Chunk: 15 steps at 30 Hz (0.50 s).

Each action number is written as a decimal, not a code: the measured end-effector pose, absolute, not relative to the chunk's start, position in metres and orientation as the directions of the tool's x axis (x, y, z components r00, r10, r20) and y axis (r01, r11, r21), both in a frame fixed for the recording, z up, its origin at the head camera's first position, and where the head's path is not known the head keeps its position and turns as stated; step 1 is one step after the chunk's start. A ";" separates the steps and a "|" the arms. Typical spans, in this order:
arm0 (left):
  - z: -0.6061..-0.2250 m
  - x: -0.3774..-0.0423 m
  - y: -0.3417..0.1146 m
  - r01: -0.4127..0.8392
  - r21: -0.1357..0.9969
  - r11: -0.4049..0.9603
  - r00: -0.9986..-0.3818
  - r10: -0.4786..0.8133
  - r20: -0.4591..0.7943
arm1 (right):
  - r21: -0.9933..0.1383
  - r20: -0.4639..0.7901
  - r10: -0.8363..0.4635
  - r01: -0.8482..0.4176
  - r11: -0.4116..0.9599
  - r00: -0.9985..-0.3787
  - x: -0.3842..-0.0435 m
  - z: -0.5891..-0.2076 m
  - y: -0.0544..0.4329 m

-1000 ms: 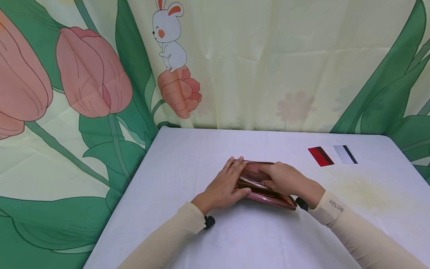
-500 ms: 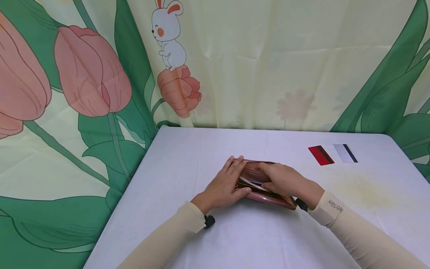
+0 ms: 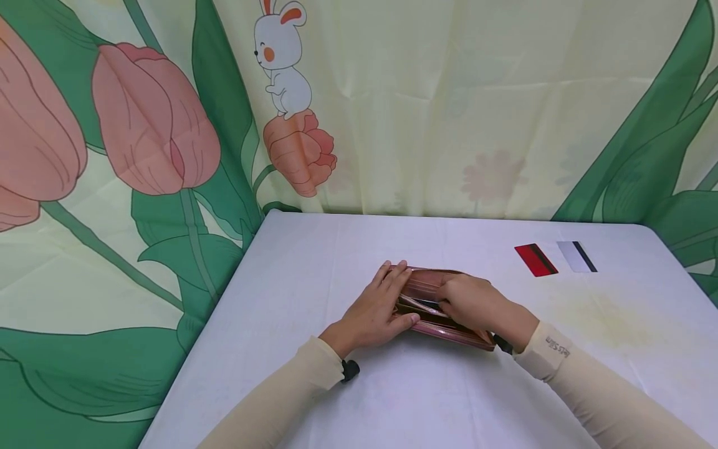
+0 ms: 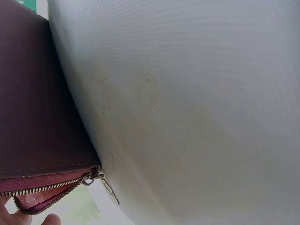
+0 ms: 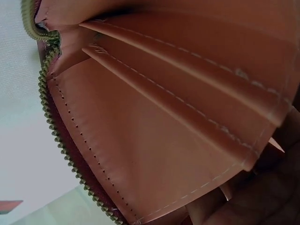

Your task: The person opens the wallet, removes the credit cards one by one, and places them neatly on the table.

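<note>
A pink-brown zip wallet (image 3: 449, 333) lies on the table, unzipped and spread, its inside facing up. My left hand (image 3: 370, 312) holds its left end, fingers over the far side and thumb on the near zipped edge. My right hand (image 3: 477, 305) reaches into the middle, fingers curled, with the thumb and forefinger at a thin pale and dark card edge (image 3: 433, 305). The fingertips are partly hidden inside. In the right wrist view, the gusset folds (image 5: 154, 93) fan out beside the brass zip teeth (image 5: 61, 140). The left wrist view shows the zip pull (image 4: 110, 191).
Toward the back right of the white-covered table (image 3: 314, 249) lie a red card (image 3: 535, 259) and a white card (image 3: 576, 256), both with dark stripes. A printed curtain (image 3: 392, 125) hangs behind the table.
My right hand has shifted slightly right and its fingers have curled in more. The pale and dark card edge has come into sight inside the wallet. My left hand stays where it was.
</note>
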<state>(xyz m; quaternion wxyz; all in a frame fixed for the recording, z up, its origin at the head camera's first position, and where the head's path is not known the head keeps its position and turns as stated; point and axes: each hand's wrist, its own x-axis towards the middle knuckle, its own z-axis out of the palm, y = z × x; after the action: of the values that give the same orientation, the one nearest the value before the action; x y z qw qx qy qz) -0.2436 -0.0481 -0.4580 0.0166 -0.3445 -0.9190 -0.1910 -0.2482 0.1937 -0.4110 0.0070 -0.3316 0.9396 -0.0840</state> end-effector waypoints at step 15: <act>-0.457 -0.244 -0.047 0.634 0.335 0.697 -0.766 0.624 0.152 | -0.225 0.128 -0.549 -0.563 0.795 -0.826 -0.246 -0.410 0.194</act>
<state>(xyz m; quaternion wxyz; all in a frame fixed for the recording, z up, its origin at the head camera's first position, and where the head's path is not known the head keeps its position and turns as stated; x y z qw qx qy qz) -0.2436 -0.0475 -0.4567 0.0135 -0.3415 -0.9210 -0.1869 -0.2460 0.1943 -0.4097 -0.0278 -0.2936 0.9470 -0.1276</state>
